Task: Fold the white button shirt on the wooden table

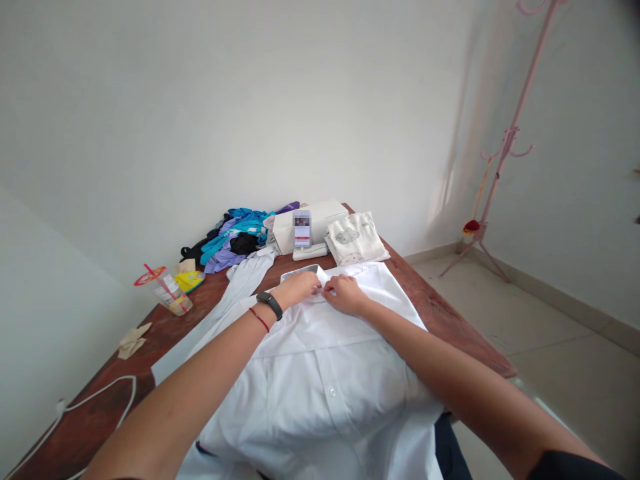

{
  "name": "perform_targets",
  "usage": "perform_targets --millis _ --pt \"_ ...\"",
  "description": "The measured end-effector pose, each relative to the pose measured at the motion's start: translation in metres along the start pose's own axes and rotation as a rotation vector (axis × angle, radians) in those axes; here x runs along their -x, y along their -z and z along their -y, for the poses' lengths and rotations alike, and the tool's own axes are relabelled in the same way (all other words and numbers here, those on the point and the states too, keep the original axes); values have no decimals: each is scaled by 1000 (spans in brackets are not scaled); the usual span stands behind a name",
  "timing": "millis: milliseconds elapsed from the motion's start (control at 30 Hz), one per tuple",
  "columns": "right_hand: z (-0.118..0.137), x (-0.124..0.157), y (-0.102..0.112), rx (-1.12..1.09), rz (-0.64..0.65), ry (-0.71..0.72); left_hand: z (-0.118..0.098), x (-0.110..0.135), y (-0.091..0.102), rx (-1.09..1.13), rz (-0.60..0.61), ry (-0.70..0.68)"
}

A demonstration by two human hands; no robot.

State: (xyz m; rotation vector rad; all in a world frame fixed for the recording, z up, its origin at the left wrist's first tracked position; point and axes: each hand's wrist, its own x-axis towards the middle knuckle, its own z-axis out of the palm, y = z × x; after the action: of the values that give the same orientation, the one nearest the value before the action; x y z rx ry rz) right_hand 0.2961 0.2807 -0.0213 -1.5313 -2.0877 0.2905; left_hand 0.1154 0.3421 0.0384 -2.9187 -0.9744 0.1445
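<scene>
A white button-up shirt [320,373] lies spread over the near part of the wooden table, its collar toward the far side and its lower part hanging over the front edge. At the collar, my left hand [297,288] pinches the fabric with curled fingers; a black band and a red string circle that wrist. Close beside it, my right hand [345,295] has its fingers bent and pressed onto the collar front. The fingertips of both hands nearly meet there. What exactly lies between them, cloth or a button, is too small to make out.
On the wooden table [450,340] stand a white box [325,213], a phone [302,230], folded white cloth [356,240], a heap of clothes [235,237] and a plastic cup [173,293]. A white cable [100,387] runs along the left. A pink coat stand [505,147] is at right.
</scene>
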Motion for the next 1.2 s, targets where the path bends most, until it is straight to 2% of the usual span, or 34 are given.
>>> perform_targets --millis 300,567,700,867,1000,1100,1200 --pt "-1 0 -2 -33 7 6 -6 2 3 -1 5 -9" --pt "-5 -1 -4 -59 -11 9 -4 11 -3 25 25 -18" --pt "-6 -2 -3 -126 -45 6 -7 15 -8 24 -12 47" --pt "-6 -2 -4 -164 -88 -14 -12 17 -16 46 -114 172" --pt "-7 -2 -5 -171 -51 -3 -7 14 -19 92 -200 263" --pt "-8 -3 -6 -163 -32 2 -3 15 -19 128 -217 297" --pt "-8 -4 -8 -118 -65 -25 -8 21 -22 163 -221 292"
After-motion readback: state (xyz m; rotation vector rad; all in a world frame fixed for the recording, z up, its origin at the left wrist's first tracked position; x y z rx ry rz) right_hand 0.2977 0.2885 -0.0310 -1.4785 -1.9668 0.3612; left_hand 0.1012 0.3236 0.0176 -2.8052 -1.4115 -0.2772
